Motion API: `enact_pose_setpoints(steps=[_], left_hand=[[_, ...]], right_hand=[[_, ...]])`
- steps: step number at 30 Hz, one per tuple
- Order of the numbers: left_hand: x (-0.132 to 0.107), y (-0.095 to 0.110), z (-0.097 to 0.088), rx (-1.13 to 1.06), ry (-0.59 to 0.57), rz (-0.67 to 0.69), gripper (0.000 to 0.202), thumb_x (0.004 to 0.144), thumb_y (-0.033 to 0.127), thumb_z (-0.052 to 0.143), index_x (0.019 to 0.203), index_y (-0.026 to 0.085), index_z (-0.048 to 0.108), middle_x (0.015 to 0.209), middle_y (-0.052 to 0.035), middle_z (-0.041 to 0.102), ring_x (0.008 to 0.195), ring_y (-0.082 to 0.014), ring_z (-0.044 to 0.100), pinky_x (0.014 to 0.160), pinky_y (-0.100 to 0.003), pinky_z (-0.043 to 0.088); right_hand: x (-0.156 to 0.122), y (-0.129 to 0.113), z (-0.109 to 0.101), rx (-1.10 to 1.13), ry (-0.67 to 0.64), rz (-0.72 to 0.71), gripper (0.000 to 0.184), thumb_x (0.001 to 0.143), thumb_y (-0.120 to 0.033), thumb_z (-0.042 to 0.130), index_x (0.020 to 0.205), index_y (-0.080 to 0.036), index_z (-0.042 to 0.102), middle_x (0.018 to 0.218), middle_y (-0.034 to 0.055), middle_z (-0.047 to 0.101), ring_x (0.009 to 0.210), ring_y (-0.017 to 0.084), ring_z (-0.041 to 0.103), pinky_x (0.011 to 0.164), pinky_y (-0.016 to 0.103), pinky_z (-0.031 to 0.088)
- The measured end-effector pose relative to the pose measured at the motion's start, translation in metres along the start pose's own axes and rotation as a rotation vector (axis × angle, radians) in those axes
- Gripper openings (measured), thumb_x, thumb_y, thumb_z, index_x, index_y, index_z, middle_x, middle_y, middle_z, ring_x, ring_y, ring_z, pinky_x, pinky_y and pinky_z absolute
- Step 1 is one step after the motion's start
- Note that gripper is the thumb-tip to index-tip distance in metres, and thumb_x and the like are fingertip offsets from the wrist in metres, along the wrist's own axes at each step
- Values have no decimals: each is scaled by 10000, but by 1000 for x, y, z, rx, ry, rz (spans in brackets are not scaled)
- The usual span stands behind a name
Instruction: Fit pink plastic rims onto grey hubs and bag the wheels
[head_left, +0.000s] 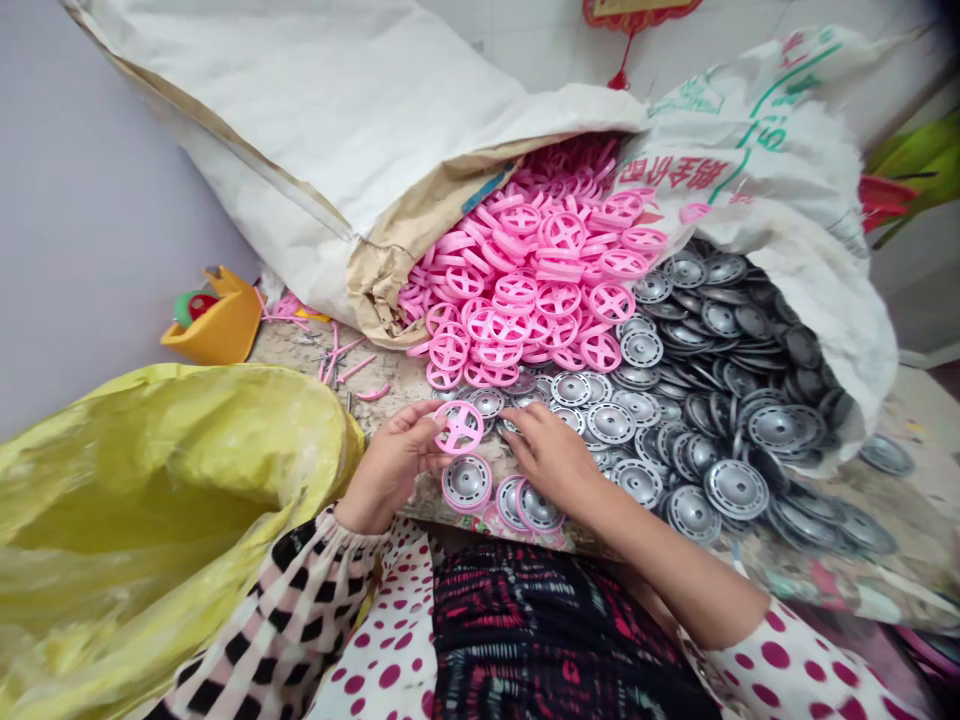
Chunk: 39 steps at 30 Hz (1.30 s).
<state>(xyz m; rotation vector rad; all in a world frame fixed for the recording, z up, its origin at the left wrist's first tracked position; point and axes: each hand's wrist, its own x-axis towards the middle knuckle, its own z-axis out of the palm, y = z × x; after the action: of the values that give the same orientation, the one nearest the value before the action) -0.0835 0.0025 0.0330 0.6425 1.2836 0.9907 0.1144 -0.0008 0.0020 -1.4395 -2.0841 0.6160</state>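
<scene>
My left hand (399, 458) pinches a pink plastic wheel ring (459, 428) with crossed spokes, held up just above the table. My right hand (551, 450) is over the near edge of the silver discs, fingers bent down at a silver wheel disc (487, 402); its fingertips are partly hidden, so I cannot tell whether it grips one. Below the hands, at the table's front edge, lies a silver disc seated in a pink ring (466, 482). Beside it are two more discs with pink rims (538, 508), partly under my right wrist.
A white sack (300, 110) spills a heap of pink rings (525, 290). Another printed sack (817, 270) spills silver discs (675, 400) to the right. A yellow bag (172, 480) gapes at the left, near an orange container (217, 325) and pink scraps (349, 365).
</scene>
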Motion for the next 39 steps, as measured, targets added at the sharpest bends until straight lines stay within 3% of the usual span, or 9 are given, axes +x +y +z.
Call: enact_pose_setpoints(steps=[3,8,11,15,17,21,25,33,39], left_hand=[[-2,2,-9,-97,30,-61,250,786,87,622,1030,134,608,839,-46,682,636,-147,671,545,-253,577],[-6,1,-13,-197,36,-85,214,789,36,598,988,113,612,866,-57,685,693,-152,684,603,-267,598],[-6,0,-12,-248,18,-108,226,789,2,575,987,107,608,867,-57,687,715,-150,686,643,-270,602],[-4,-3,-6,-265,-42,-159,248,792,7,582,1015,111,601,874,-61,690,717,-151,688,652,-257,596],[-5,-3,0,-263,-67,-172,243,795,19,590,1016,120,595,846,-50,686,687,-139,679,644,-255,591],[-12,-2,16,-279,-122,-160,227,793,52,616,994,148,578,791,-20,669,669,-123,665,672,-262,582],[-19,-5,28,-278,-186,-127,258,778,92,657,1010,160,566,832,-14,659,671,-110,652,669,-262,575],[-21,-14,35,-261,-208,-17,330,691,126,743,971,157,571,889,-13,643,737,-130,645,635,-271,569],[-25,-14,42,-168,-245,30,315,639,175,788,871,140,578,823,-16,650,716,-125,628,622,-251,549]], right_hand=[[16,0,5,-448,-41,-121,348,916,-164,414,1205,-207,601,955,124,583,831,243,542,689,359,416],[34,4,15,-629,-26,-208,292,921,-177,434,1096,-209,666,886,112,615,803,237,537,659,341,389],[29,10,13,-517,54,-253,283,927,-198,446,1108,-200,663,817,84,648,789,224,555,694,345,417],[11,6,-1,-53,269,-245,281,915,-186,444,1127,-197,628,986,70,687,917,197,608,830,346,467],[2,-2,-9,175,293,-200,271,898,-210,477,1135,-212,609,1072,63,671,970,194,612,858,358,478],[-8,-17,-16,394,277,-65,166,910,-277,503,1015,-243,626,957,36,661,874,179,612,789,343,493],[-12,-21,-12,408,348,19,261,908,-300,525,1165,-271,557,916,26,627,800,174,585,750,342,489],[-25,-22,-11,111,393,-179,255,891,-259,542,1135,-238,610,1024,94,509,982,229,513,863,406,458],[-29,-21,-25,255,179,-124,320,915,-306,517,1231,-254,517,1099,74,610,1001,219,572,867,380,462]])
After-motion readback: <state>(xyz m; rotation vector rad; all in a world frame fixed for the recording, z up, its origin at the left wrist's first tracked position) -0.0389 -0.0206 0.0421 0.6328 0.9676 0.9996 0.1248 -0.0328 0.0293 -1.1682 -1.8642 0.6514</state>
